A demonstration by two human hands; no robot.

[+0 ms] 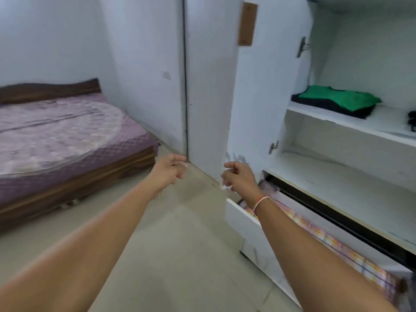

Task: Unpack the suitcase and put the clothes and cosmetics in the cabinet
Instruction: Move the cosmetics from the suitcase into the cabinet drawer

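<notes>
Clothes, a folded green garment (342,97) on a folded dark one (331,108), lie at the front left edge of a white cabinet's (265,91) middle shelf (351,124). Below, a white drawer (245,219) stands pulled out over the pale floor (180,233), holding pink checked fabric (326,242). Both hands reach forward, apart, fingers loosely curled, holding nothing: left hand (167,171), right hand (238,176). A purple-covered low bed (67,136) sits well left across bare floor.

the cabinet (265,91) looks like smooth white laminated board with small shiny metal hinges (302,46), and its drawer front (245,224) is glossy. the folded clothes (337,101) on the shelf are soft matt cloth. the bed (74,181) has a dark wood frame under a quilted purple cover (56,136), and the floor (175,233) is smooth pale tile.
</notes>
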